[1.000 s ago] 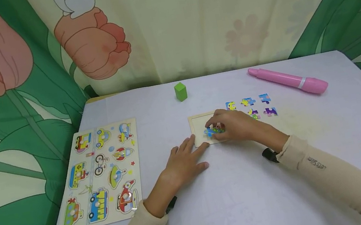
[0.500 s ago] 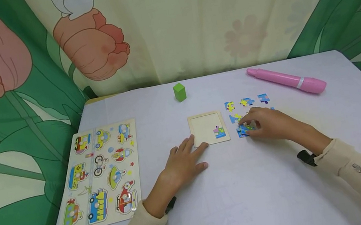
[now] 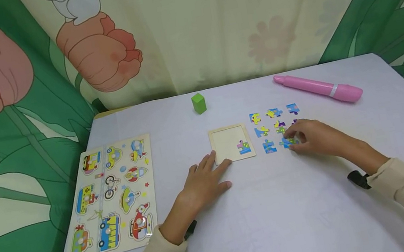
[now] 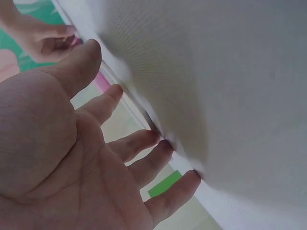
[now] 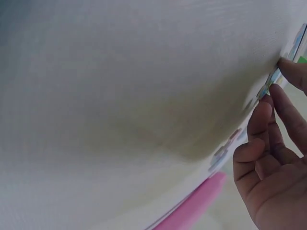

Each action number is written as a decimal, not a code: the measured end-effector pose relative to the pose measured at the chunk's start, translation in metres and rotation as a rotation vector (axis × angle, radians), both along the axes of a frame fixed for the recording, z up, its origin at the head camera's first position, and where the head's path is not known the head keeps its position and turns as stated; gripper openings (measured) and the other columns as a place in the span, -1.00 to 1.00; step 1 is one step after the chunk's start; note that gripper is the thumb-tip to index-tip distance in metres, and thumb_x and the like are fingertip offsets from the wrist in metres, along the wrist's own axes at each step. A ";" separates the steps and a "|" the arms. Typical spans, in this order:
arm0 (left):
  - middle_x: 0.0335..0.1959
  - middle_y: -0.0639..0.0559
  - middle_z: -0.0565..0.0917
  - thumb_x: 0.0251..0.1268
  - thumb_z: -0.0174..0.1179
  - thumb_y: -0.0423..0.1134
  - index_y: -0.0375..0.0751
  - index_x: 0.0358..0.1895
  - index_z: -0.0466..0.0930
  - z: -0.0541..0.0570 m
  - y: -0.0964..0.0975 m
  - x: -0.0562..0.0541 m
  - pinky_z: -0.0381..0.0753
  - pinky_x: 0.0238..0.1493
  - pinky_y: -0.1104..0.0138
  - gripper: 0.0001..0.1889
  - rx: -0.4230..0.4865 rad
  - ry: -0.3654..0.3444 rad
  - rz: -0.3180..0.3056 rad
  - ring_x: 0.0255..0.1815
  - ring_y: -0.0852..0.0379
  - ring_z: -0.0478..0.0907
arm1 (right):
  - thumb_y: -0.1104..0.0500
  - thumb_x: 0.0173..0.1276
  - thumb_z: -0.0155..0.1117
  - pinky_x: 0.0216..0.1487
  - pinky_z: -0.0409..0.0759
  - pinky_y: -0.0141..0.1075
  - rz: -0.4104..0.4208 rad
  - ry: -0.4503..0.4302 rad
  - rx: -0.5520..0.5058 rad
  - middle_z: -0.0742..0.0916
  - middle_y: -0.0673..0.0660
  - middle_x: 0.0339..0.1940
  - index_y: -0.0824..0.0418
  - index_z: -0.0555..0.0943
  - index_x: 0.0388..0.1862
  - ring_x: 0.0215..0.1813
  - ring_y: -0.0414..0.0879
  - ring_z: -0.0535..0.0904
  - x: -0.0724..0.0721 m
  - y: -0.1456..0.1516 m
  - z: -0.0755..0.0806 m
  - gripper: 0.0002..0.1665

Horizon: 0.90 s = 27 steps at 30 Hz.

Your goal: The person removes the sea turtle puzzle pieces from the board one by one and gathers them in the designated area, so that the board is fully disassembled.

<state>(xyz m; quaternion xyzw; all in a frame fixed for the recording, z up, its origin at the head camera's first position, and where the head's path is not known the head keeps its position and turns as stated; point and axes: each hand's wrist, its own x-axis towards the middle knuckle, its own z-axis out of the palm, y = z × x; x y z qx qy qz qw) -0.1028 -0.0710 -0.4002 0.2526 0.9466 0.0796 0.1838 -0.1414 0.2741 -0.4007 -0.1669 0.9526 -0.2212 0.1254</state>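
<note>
A small square wooden puzzle frame lies mid-table with one jigsaw piece in its lower right corner. My left hand rests with spread fingers, the fingertips at the frame's lower left corner. To the right of the frame, my right hand pinches a blue-green jigsaw piece at the table surface, between thumb and index finger. Beside it lies another blue jigsaw piece. Several more loose pieces, such as a yellow-and-blue jigsaw piece, sit in rows behind; the hand partly covers one.
A large peg puzzle board with vehicle pictures lies on the left. A green cube stands behind the frame. At the back right lies a pink marker-shaped tube. A printed curtain hangs behind the table.
My right hand has carried the blue-green jigsaw piece from over the frame rightwards to the front row of loose pieces. The left hand stays by the frame. The head view has shifted slightly.
</note>
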 end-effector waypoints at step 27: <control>0.64 -0.21 0.09 0.53 0.15 0.13 0.16 0.57 0.26 0.000 0.000 0.001 0.22 0.44 -0.13 -0.37 0.007 0.010 0.001 0.62 -0.16 0.06 | 0.26 0.31 0.51 -0.16 0.48 -0.29 0.048 -0.024 -0.128 0.58 0.03 -0.24 0.28 0.70 0.12 -0.18 -0.08 0.48 -0.002 0.002 -0.004 -0.60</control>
